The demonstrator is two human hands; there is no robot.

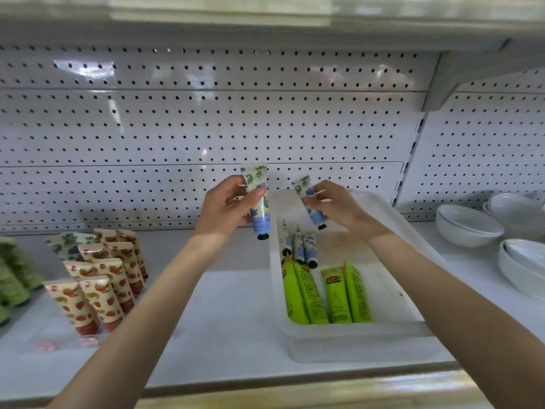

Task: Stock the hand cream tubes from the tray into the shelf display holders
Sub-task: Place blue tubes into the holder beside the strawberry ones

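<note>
My left hand (225,206) grips a blue-flowered hand cream tube (259,202), cap down, above the shelf just left of the tray. My right hand (334,203) pinches a second blue-flowered tube (308,199), tilted, over the far end of the white tray (348,343). Inside the tray lie three more blue-flowered tubes (300,246) and several bright green tubes (324,293). At the left, clear display holders carry strawberry-print tubes (100,290), with blue-flowered tubes (69,243) in a holder behind them.
Green-patterned tubes (11,278) stand at the far left edge. White bowls (469,225) are stacked on the shelf to the right of the tray. A white pegboard wall (206,128) backs the shelf, and an upper shelf hangs overhead.
</note>
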